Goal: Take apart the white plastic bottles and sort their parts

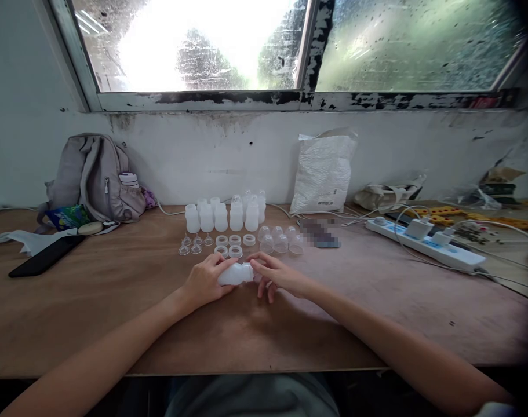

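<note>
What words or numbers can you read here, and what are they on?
None can be read for sure.
White bag: small dark print, too small to read.
Power strip: blue marks, too small to read.
Green-and-blue packet: too blurred.
Held bottle: no print visible.

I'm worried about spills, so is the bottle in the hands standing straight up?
No, the bottle is held sideways, with the left hand around its body and the right hand at its neck.
</note>
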Demonstrator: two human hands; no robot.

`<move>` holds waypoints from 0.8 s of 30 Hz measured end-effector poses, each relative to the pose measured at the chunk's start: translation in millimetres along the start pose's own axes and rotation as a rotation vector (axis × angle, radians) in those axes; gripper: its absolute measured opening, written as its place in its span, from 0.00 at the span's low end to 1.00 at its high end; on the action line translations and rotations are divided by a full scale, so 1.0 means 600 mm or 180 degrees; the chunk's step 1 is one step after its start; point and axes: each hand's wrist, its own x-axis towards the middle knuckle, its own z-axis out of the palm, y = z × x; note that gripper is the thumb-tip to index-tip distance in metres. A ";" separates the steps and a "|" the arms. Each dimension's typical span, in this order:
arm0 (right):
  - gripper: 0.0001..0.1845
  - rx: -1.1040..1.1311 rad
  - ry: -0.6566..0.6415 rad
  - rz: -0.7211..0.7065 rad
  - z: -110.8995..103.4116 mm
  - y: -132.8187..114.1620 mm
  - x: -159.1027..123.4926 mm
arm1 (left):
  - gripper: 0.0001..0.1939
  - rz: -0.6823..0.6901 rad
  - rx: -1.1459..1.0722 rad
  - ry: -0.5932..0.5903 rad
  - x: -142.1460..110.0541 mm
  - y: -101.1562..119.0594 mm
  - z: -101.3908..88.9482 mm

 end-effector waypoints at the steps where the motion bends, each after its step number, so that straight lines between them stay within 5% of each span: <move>1: 0.21 0.0098 -0.0053 0.0121 0.002 0.001 0.000 | 0.27 0.0046 -0.0025 -0.0007 0.000 0.000 0.000; 7: 0.26 0.0410 0.0177 -0.0255 0.007 0.002 -0.001 | 0.25 0.0053 -0.0037 0.0072 0.000 -0.002 -0.001; 13: 0.20 0.0133 0.0235 -0.0186 0.004 0.006 0.006 | 0.26 -0.0013 -0.0194 -0.0001 0.002 0.005 -0.003; 18: 0.22 -0.1210 0.1168 -0.0813 -0.027 0.006 0.012 | 0.28 -0.0789 -0.0689 0.0114 0.010 0.000 -0.008; 21: 0.19 -0.2412 0.0893 -0.0824 -0.045 0.019 0.014 | 0.25 -0.1165 -0.1396 0.0216 0.016 -0.007 -0.006; 24: 0.23 -0.2894 0.0669 -0.0839 -0.048 0.029 0.014 | 0.22 -0.1207 -0.2063 0.0227 0.019 -0.010 -0.002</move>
